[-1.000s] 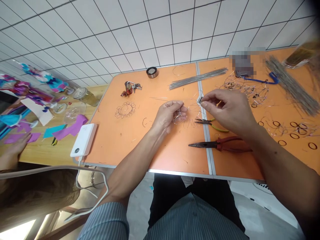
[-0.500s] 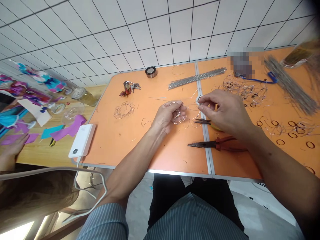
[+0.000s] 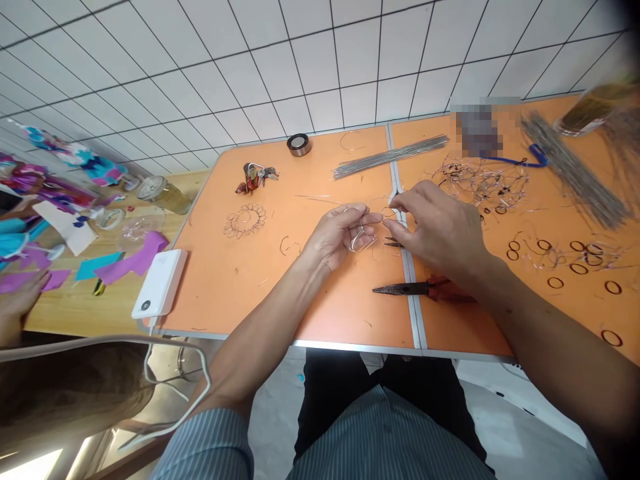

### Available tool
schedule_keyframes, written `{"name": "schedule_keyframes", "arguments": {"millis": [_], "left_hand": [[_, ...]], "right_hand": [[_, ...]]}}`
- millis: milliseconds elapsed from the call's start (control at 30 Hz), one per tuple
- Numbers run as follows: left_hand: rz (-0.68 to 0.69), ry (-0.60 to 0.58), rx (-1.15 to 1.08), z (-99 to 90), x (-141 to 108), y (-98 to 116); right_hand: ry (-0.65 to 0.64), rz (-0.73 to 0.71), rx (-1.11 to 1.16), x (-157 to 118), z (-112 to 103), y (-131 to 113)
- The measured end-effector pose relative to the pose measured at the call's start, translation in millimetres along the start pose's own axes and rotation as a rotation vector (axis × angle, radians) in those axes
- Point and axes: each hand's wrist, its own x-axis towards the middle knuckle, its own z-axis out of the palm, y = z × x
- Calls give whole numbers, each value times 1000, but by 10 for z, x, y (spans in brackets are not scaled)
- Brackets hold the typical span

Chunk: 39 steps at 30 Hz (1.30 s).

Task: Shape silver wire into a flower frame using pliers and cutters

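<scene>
Thin looped wire (image 3: 361, 241) hangs from my left hand (image 3: 345, 230), whose fingers are closed on it above the orange table (image 3: 320, 300). Close by on the right, my right hand (image 3: 435, 223) has thumb and fingers bent around a fine wire end, near the left fingertips. Below the right hand lie long-nose pliers (image 3: 403, 289) with red handles; the tips of a smaller pair of pliers (image 3: 393, 243) show under its fingers. A finished-looking ring of wire loops (image 3: 245, 221) rests to the left, beside a short curved wire (image 3: 289, 247).
Straight wire bundles (image 3: 390, 157) lie at the back, with a thicker bundle (image 3: 575, 170) at right. Tangled wires (image 3: 483, 183) and dark rings (image 3: 555, 283) spread rightward. A tape roll (image 3: 299, 145), power bank (image 3: 159, 283) and another person's hand (image 3: 25, 297) are farther left.
My right hand has come left and slightly down, nearer my left fingertips, and covers more of the small pliers. The wire loops under my left hand have shifted. The view has moved slightly.
</scene>
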Motion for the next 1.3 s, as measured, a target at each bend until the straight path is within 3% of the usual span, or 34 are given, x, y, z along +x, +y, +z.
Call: {"name": "schedule_keyframes", "arguments": {"millis": [200,367,833,967,1133,1300], "left_hand": [[-6,11,-49,13,9,-9],[19,18,-62,-20,22,-8],[27,-1,-39,-11,14,-53],[24,13,-39,-6,15,-60],[41,24,-44,-33,36,-39],[49,27,-9,-58,51,-50]], "right_hand": [[85,147,140,37,3,-5],[34,297,351,112,14,150],[117,2,178,15,58,53],[173,51,206,32,89,85],[137,255,392,99,66,158],[183,186,402,108,34,174]]}}
